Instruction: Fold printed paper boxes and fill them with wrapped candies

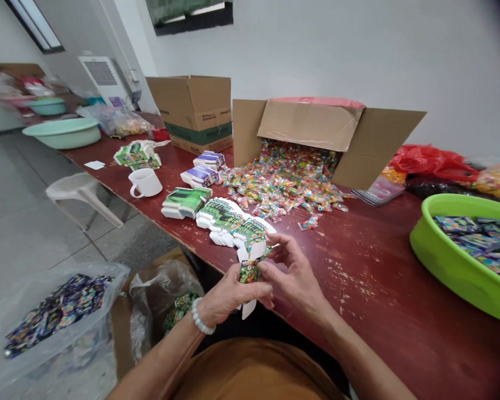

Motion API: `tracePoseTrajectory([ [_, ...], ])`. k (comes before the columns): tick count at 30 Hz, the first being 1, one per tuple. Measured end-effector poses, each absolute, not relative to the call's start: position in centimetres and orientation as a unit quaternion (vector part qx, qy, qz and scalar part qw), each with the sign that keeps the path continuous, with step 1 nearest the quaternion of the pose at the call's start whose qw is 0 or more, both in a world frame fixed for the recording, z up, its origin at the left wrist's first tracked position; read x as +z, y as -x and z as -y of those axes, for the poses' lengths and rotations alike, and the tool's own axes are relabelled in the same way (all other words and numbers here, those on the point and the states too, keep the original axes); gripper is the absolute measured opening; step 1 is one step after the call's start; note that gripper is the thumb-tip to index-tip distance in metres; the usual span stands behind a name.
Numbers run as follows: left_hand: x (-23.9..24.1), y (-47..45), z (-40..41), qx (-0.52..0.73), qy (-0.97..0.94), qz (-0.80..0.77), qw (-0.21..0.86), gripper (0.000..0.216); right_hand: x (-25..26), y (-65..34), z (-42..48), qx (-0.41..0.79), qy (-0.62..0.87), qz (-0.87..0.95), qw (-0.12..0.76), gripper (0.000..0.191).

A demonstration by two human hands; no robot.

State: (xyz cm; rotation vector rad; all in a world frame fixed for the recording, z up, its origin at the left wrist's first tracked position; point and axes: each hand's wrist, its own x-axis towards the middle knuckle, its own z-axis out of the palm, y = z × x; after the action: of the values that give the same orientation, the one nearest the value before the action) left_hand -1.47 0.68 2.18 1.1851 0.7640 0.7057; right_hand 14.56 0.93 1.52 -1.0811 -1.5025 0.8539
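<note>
Near the table's front edge my left hand is closed round a small green printed candy box, its white flaps standing out at top and bottom. My right hand has thumb and fingers at the upper right side of that box, by the open flaps; they seem to pinch its edge. Just beyond lies a fanned row of flat green box blanks. Behind it are green stacks and purple stacks of more blanks. Wrapped colourful candies spill across the table from a tipped carton.
A white mug stands left on the red table. A lime-green basin of dark packets is at right. An upright carton stands behind. Below left are a plastic-lined bin of packets, an open box and a white stool.
</note>
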Motion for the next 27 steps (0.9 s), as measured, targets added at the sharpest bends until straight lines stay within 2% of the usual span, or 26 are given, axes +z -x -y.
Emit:
tracePoseTrajectory([
  [3, 2.3, 1.3, -0.5, 0.311, -0.514, -0.363, 0.712, 0.011, 1.8, -14.5, -0.6, 0.171, 0.440, 0.721, 0.507, 0.025],
  [6, 2.0, 1.5, -0.4, 0.284, -0.502, -0.409, 0.707, 0.010, 2.5, -14.7, -0.4, 0.123, 0.395, 0.806, 0.422, 0.021],
  [11, 1.1, 2.2, -0.6, 0.181, -0.558, -0.406, 0.701, 0.021, 3.1, -15.2, 0.0, 0.197, 0.392, 0.834, 0.334, 0.023],
  [16, 0.4, 2.6, -0.8, 0.160, -0.577, -0.352, 0.720, 0.033, 3.5, -16.4, 0.0, 0.309, 0.383, 0.826, 0.274, 0.027],
  [19, 0.5, 2.7, -0.8, 0.129, -0.593, -0.352, 0.712, 0.036, 3.7, -17.1, -0.1, 0.359, 0.362, 0.824, 0.248, 0.040],
  [23, 0.6, 2.8, -0.8, 0.101, -0.601, -0.368, 0.702, 0.041, 3.9, -17.8, -0.2, 0.381, 0.317, 0.840, 0.222, 0.071],
  [27, 0.1, 2.7, -0.9, 0.074, -0.607, -0.360, 0.705, 0.045, 4.2, -17.9, -0.3, 0.399, 0.293, 0.855, 0.156, 0.086],
])
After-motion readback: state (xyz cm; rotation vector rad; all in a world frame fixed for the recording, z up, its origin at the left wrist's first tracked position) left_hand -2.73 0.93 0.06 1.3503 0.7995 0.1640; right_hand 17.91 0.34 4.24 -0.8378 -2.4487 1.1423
